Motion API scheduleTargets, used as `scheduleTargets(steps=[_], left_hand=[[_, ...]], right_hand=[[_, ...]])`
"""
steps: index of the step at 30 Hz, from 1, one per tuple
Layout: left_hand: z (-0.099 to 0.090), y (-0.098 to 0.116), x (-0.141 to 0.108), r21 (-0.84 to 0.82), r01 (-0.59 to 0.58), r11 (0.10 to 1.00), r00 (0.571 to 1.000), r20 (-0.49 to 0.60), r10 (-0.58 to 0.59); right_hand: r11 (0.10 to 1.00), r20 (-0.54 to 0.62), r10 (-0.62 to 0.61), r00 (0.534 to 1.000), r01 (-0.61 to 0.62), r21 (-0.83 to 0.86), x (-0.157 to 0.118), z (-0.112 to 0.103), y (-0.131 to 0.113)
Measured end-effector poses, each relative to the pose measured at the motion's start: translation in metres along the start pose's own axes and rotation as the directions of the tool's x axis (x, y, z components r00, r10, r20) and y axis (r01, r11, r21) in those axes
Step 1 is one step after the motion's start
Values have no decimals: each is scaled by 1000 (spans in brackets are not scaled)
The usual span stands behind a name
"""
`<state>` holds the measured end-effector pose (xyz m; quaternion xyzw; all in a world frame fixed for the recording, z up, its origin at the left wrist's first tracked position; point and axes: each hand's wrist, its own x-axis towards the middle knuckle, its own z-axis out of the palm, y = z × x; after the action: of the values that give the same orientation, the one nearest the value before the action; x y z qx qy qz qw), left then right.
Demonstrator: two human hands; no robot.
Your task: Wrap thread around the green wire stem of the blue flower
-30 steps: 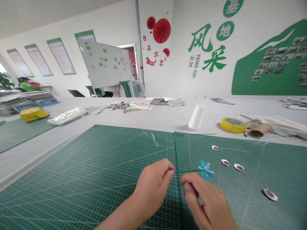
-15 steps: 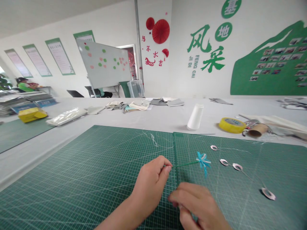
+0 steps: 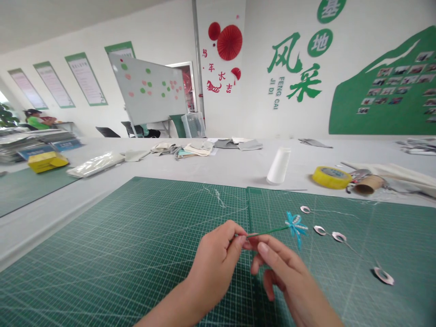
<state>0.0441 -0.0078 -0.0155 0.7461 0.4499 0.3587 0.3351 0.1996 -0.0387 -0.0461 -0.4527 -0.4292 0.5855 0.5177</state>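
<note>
My left hand (image 3: 218,259) pinches the lower end of a thin green stem (image 3: 270,231) between thumb and fingertips, above the cutting mat. At the stem's far end, pointing right, is a blue flower (image 3: 296,225) with looped petals and whitish beads. Close against the left fingertips, my right hand (image 3: 284,268) has its index finger along the underside of the stem. Its thumb is off the stem and the other fingers are spread and half bent. The stem's very tip is hidden inside the left fingers.
Green cutting mats (image 3: 153,218) cover the near table. To the right lie several pale rings with threads (image 3: 339,236). Behind stand a white thread cone (image 3: 278,166), yellow tape (image 3: 331,177) and a cardboard tube (image 3: 369,185). Fabric pieces (image 3: 197,149) and a yellow box (image 3: 47,161) lie farther left.
My right hand has risen from below the stem to meet the left fingertips, and its fingers have spread. The flower has shifted slightly right and up; my left hand keeps its pinch.
</note>
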Motion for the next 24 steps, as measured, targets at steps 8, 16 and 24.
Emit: scheduleTargets(steps=[8, 16, 24], left_hand=[[1, -2, -1, -59, 21, 998, 999, 39, -19], [2, 1, 0, -206, 86, 975, 994, 79, -71], [0, -4, 5, -356, 206, 912, 978, 110, -178]], right_hand=[[996, 46, -69, 997, 72, -51, 1, 3, 7], [943, 132, -192, 972, 220, -249, -3, -2, 2], [846, 206, -206, 957, 280, -455, -4, -1, 6]])
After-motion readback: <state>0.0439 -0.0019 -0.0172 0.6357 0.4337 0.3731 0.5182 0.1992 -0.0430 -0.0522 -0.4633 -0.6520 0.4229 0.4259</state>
